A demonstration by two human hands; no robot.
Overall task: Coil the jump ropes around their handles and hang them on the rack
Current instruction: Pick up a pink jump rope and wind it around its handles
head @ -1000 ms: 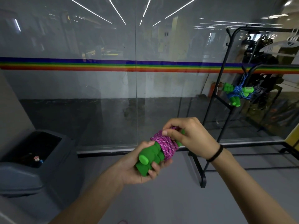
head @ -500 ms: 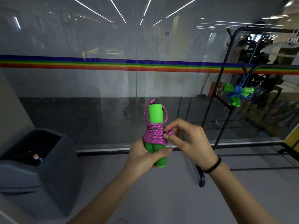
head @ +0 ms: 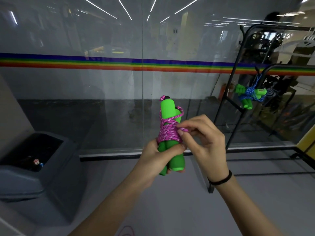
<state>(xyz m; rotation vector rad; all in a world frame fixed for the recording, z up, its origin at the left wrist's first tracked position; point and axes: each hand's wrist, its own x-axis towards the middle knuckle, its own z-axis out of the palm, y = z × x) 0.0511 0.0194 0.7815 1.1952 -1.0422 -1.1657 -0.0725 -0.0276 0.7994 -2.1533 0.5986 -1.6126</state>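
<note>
Now handles [head: 167,111] stand upright, gripped low by L hand [head: 158,157]; R hand [head: 206,142] fingers [head: 181,132] pinch pink rope [head: 167,134] end right of coil, rack [head: 226,99] side.

A tall glass wall [head: 102,40] filled the view, with a rainbow stripe [head: 102,63] running level across it. Long white light strips [head: 124,9] showed in the glass, likely reflections from the ceiling. A dark metal rail [head: 110,155] ran along the foot of the glass, where it met the pale grey floor [head: 170,210]. A dark grey bin [head: 51,176] stood at the left, with a small red-capped bottle [head: 36,161] inside. A yellow panel [head: 306,142] edged the far right.
</note>
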